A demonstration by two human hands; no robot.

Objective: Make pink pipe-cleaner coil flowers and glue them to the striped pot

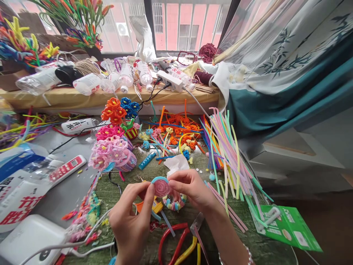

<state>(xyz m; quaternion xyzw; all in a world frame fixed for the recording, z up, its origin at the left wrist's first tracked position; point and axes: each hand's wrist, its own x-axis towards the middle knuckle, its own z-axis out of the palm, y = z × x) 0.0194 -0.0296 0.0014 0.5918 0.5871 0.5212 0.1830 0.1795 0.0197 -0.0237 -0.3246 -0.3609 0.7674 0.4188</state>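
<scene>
A flat pink coil of pipe cleaner (pixel 161 187) with a light blue strip along its upper edge is held up between both hands. My left hand (pixel 134 215) pinches its left side between thumb and fingers. On the right side, my right hand (pixel 190 189) grips the edge with closed fingertips. Just beneath the coil, a ring of pastel pipe cleaner pieces (pixel 174 204) shows, partly hidden. An orange and yellow tool (pixel 156 206) lies behind my left fingers, its kind unclear. Red-handled pliers or scissors (pixel 171 241) rest below, their head partly covered.
Pipe cleaner flowers (pixel 110 152) stand in small pots to the left. Loose pastel pipe cleaners (pixel 227 154) spread on the right near a green packet (pixel 291 226). A white power bank-like box (pixel 33 239) and cables lie left. Bottles (pixel 125 77) and a power strip (pixel 169 81) occupy the sill.
</scene>
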